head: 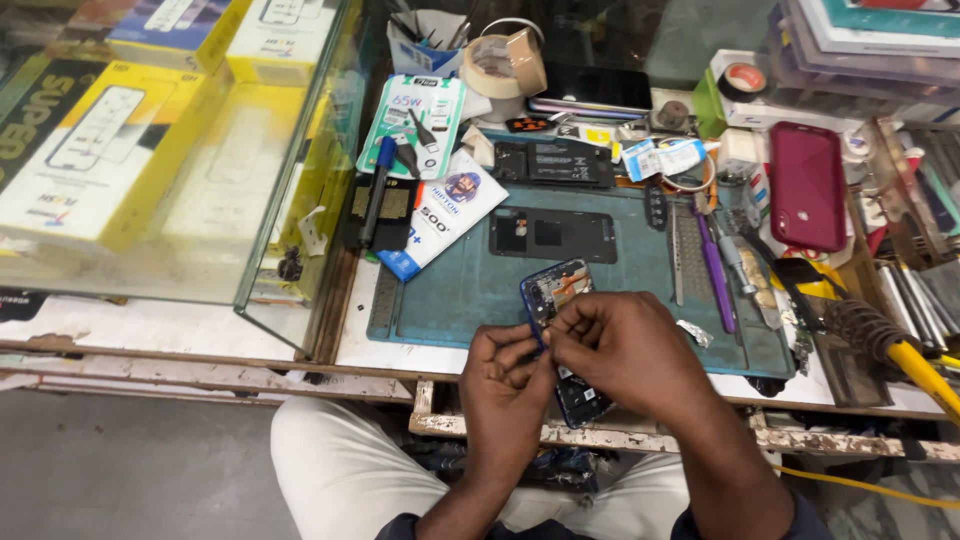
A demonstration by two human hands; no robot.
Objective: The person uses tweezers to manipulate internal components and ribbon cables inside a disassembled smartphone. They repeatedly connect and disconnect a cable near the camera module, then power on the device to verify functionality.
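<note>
I hold an opened blue phone (556, 291) over the near edge of a teal work mat (470, 290), its back cover off and its circuit parts showing. My left hand (505, 375) grips the phone's left side from below. My right hand (620, 350) covers the phone's middle, fingertips pinched on something small at its edge. The phone's lower end (582, 402) sticks out beneath my hands. A black phone frame (552, 236) lies on the mat just beyond.
A glass case (180, 150) with yellow boxes stands at left. A dark battery part (553, 163), a tape roll (505, 62), a red phone (808, 185), a purple tool (716, 270), packets and a yellow-handled soldering iron (890, 350) crowd the bench.
</note>
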